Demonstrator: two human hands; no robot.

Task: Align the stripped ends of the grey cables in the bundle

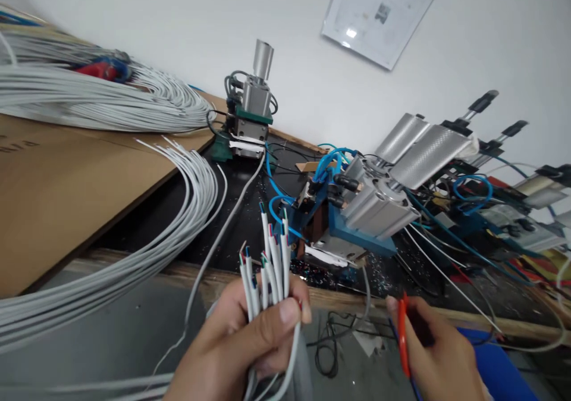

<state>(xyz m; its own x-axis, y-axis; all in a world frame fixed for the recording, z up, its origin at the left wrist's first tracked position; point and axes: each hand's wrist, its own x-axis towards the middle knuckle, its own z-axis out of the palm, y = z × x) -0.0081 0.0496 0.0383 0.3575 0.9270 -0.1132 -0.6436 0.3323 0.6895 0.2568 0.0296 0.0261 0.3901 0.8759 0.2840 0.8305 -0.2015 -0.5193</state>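
Gripping a bundle of white cables (267, 270) upright, my left hand (236, 347) is clenching around it, stripped coloured tips pointing up. Low right, my right hand (439, 353) is pinching a red wire (404, 335). Both are hovering over the dark bench (232, 210) edge, facing a blue pneumatic machine (357, 210) by the white wall (178, 20)

White stripped cables (267, 270) bunched upright; red wire (404, 341).

white cables (267, 270), orange tool (404, 335), blue hoses (330, 157), brown cardboard (66, 193)
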